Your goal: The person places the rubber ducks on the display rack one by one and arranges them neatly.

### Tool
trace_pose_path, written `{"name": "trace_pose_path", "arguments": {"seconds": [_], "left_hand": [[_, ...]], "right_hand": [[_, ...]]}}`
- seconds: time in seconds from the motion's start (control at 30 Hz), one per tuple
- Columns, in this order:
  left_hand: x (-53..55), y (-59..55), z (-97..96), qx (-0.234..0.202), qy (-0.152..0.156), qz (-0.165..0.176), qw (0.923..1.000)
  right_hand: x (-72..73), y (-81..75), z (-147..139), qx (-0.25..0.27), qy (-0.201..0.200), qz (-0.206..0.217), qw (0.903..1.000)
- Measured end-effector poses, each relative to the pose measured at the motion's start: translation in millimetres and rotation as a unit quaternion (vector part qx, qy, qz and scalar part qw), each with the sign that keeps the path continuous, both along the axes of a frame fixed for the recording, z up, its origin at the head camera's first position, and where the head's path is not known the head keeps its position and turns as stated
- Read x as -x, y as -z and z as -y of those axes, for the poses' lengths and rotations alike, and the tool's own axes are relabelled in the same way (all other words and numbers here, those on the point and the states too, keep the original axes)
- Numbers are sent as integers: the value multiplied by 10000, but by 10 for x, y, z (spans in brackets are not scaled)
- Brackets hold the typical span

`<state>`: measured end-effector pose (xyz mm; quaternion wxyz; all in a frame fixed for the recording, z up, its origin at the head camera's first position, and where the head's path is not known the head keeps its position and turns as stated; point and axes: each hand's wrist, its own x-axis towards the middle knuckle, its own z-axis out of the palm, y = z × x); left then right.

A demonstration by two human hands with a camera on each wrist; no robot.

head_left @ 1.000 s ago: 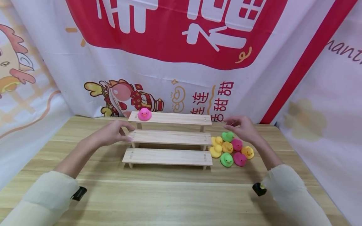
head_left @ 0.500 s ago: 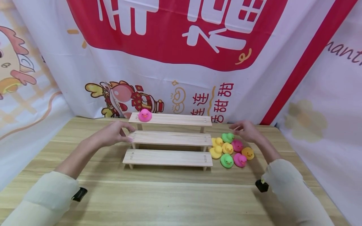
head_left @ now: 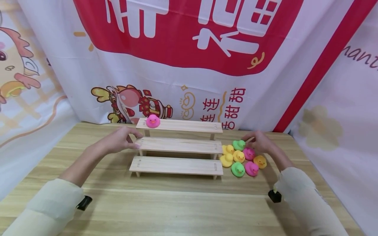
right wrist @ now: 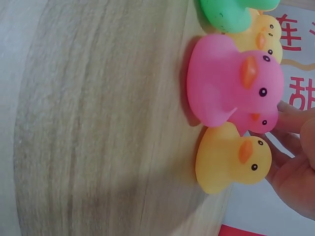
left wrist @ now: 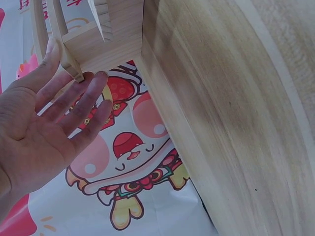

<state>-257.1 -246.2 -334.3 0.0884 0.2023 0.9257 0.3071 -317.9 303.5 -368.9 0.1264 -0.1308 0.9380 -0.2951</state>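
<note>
My left hand point(head_left: 121, 141) holds the left end of the middle step of a three-step wooden display stand point(head_left: 180, 145). In the left wrist view its thumb lies against the board's end, with the fingers point(left wrist: 87, 101) spread around the edge. A pink rubber duck point(head_left: 153, 121) sits on the top step at the left. My right hand point(head_left: 259, 143) is low behind the rubber ducks at the stand's right, fingers loosely bent beside the rear green duck point(head_left: 239, 145) and rear pink duck point(head_left: 249, 153). The ducks partly hide its fingertips in the right wrist view.
Several yellow, orange, green and pink ducks cluster on the wooden table point(head_left: 177, 209), including a front green one point(head_left: 238, 169) and an orange one point(head_left: 260, 161). A printed cloth point(head_left: 165, 72) hangs close behind the stand.
My right hand has moved slightly right and down, from above the stand's right end to behind the ducks. My left hand stays at the middle step. The view has shifted slightly.
</note>
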Motion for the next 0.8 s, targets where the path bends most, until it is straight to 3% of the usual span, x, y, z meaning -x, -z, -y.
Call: {"name": "trace_pose_path", "arguments": {"seconds": [0.37,0.8], "left_hand": [[25,2,-2,14,62,-13,10000],[23,-9,-6,84,44,-24,10000]], "right_hand": [[-13,4,68,137,-202,33,9997],[37,81,91,-70,-203,-363,9991]]}}
